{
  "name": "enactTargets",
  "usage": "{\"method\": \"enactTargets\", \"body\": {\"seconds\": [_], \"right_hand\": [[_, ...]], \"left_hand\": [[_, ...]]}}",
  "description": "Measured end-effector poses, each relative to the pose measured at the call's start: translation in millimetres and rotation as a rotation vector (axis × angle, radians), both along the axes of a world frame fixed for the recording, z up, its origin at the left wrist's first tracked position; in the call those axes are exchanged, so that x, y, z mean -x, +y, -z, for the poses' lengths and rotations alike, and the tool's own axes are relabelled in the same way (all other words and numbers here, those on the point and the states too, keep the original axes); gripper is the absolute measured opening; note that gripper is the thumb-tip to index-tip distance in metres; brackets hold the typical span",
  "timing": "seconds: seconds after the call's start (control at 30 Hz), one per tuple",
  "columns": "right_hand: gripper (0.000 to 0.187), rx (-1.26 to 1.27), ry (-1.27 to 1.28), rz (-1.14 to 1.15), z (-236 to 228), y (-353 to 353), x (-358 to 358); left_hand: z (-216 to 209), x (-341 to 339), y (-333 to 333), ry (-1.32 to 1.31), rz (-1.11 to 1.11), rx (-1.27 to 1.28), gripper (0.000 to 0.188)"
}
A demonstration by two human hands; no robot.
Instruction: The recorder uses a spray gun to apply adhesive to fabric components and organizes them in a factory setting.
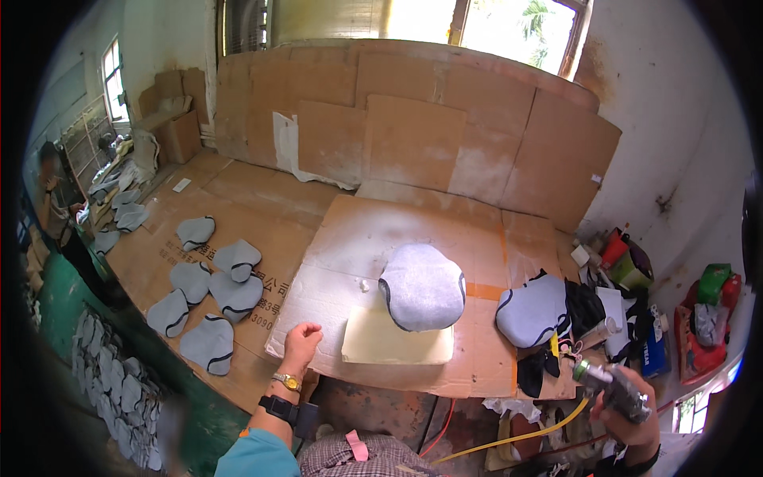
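Counting one left hand [300,346], one right hand [633,432], one spray gun [625,396], one yellow hose [517,436], one gold watch [291,382], one black wristband [278,408], one cream block [395,347], one grey pad [421,288] lying centrally, six loose pads [207,343] lying nearest at left, a right-hand heap [524,316] overlapping past counting.

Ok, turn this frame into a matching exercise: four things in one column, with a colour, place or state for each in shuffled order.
1. Spray gun
2. Central pad
3. Flat block
4. Left hand

A. Cream
B. Gold-coloured watch at its wrist
C. Held in the right hand
D. Grey with dark edging

Pairs: 1-C, 2-D, 3-A, 4-B
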State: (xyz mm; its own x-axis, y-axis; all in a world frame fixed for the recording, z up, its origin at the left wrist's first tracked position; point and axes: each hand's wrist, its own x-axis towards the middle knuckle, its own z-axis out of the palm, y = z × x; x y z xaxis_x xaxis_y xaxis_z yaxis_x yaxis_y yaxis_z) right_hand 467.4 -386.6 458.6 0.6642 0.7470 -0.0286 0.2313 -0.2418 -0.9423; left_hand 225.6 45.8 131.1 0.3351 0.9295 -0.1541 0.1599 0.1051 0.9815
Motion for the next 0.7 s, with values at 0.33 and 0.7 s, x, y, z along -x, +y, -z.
{"method": "enactTargets", "body": {"seconds": [0.33, 0.7], "right_hand": [[0.057, -0.111, 0.012, -0.069, 11.5, -1.2, -4.3], [0.059, -0.134, 0.008, 0.035, 21.0, 1.7, -16.8]], "left_hand": [[-0.9, -74.8, -29.2, -0.205, 0.067, 0.117, 0.012], [-5.9, -167.2, -66.7, -0.103, -0.188, 0.238, 0.017]]}}
